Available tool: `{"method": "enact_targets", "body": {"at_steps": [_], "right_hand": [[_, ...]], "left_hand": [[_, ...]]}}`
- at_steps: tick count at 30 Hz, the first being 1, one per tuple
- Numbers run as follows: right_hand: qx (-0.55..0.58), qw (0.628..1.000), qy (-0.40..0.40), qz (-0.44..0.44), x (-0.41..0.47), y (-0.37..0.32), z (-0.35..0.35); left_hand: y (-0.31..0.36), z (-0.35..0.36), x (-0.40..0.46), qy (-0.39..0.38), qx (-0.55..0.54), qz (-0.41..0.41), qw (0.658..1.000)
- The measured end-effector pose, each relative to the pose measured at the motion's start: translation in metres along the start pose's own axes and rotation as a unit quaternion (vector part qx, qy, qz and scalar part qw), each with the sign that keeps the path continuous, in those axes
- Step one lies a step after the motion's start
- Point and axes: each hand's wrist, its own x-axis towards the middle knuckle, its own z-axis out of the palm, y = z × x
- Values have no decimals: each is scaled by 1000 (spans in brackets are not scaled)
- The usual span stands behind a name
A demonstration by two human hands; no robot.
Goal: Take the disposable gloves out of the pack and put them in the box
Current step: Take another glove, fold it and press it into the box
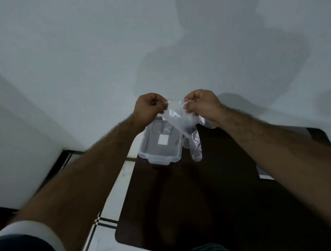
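Note:
Both my hands are raised above the far end of a dark table [210,189]. My left hand [150,106] and my right hand [201,105] each pinch the top edge of a thin clear plastic disposable glove [179,121], which hangs between them with its fingers [196,148] dangling down. Whether a pack is also in the bundle I cannot tell. Below the hands a clear plastic box [160,142] stands on the table's far left corner, open, with a white label on its bottom.
A pale wall fills the upper view right behind the table. White floor tiles with dark lines [106,221] show to the left of the table. My dark sleeve with a white cuff [33,240] is at the lower left.

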Motion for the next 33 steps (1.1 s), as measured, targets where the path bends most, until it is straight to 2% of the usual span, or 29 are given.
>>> {"method": "enact_targets", "body": {"at_steps": [3,8,14,21,26,33], "right_hand": [[-34,999,21,-4,30,5,28],[-148,985,39,-79,69,1,49],[-158,974,66,-149,99,-11,55],[-128,972,46,-190,101,-18,56],[-184,954,8,-238,83,-1,54],[-225,950,-29,-213,68,45,66]], "left_hand": [[-21,-21,27,-16,25,-7,1000],[-48,-46,70,-28,56,0,998],[-59,-65,100,-6,31,37,999],[-59,-72,117,27,53,107,993],[-77,-71,91,0,67,166,984],[-124,-71,62,-64,141,179,972]]}}
